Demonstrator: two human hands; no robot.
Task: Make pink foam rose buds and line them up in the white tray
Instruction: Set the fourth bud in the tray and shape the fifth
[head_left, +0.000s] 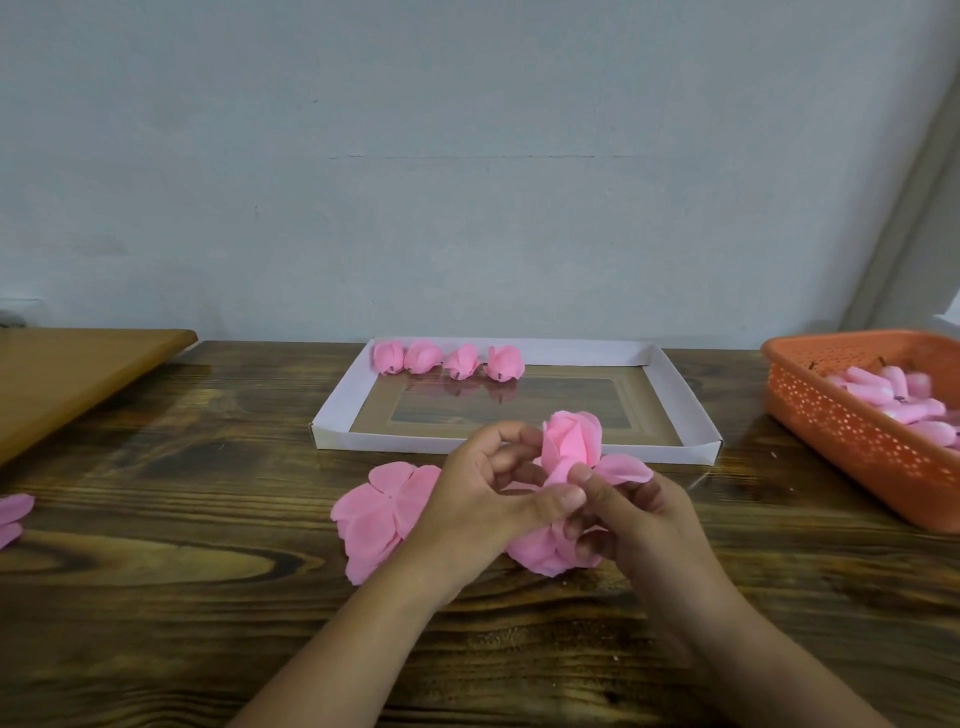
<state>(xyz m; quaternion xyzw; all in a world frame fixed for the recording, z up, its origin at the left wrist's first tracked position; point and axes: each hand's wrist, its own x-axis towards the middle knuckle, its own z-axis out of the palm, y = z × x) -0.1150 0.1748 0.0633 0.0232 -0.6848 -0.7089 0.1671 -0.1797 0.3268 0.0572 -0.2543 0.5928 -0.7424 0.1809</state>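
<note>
- Head view: we saw both hands meet over the dark wooden table (156, 519), just in front of the near edge of the white tray (332, 415).
- The left hand (483, 499) had its fingers curled, the thumb pressing pink foam at the base of a half-wrapped rose bud (571, 439).
- The right hand (639, 525) pinched the same bud from the other side, fingers curled under it, one petal (623, 467) splayed loose over the knuckles.
- A stack of flat petal sheets (379, 514) lay on the table beneath the left hand.
- Four finished buds (447, 359) stood in a row along the tray's far edge, starting at its far left corner.
- An orange basket (857, 441) at the table's right edge held pink foam cores (883, 395).
- More petal pieces (13, 517) lay at the left edge, near a lighter brown board (78, 374).
</note>
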